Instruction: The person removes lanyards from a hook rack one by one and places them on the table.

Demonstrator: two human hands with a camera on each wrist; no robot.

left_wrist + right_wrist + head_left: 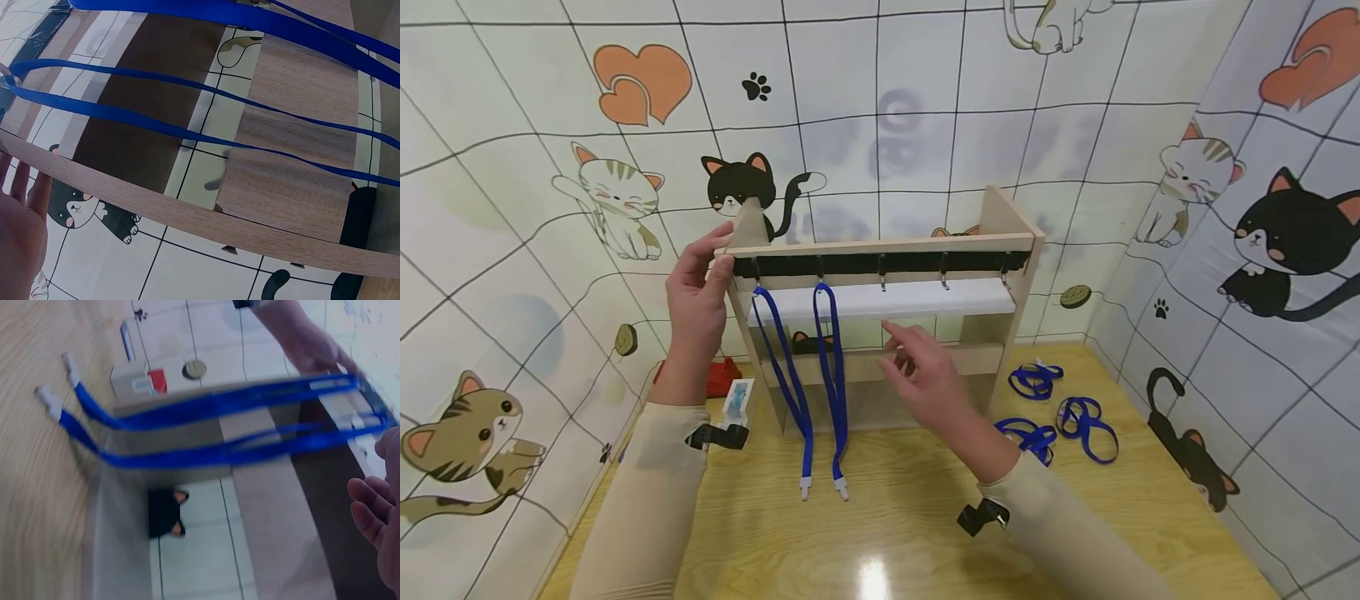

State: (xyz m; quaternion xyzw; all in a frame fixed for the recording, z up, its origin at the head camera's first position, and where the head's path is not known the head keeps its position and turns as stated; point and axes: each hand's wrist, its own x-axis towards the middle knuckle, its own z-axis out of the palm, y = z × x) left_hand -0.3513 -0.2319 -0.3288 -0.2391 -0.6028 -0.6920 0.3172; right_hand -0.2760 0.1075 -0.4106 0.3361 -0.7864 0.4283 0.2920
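Note:
A wooden rack (865, 367) stands on the table, with a black strip (850, 264) of metal hooks along its upper front. My left hand (697, 287) holds the rack's upper left corner, thumb at the front edge and fingers at the side. Two blue lanyards, a left one (786, 375) and a right one (833, 375), hang from the two leftmost hooks with their white clips down. Just right of them, in front of the rack and below the middle hook, is my right hand (928, 375). It holds nothing; its index finger points out and the others are loosely bent.
Several coiled blue lanyards (1086, 429) lie on the table (865, 533) right of the rack. On the left, behind my forearm, are a red object (722, 377) and a small white box (738, 402). Cat-print sheeting (880, 100) covers the walls behind and at the sides.

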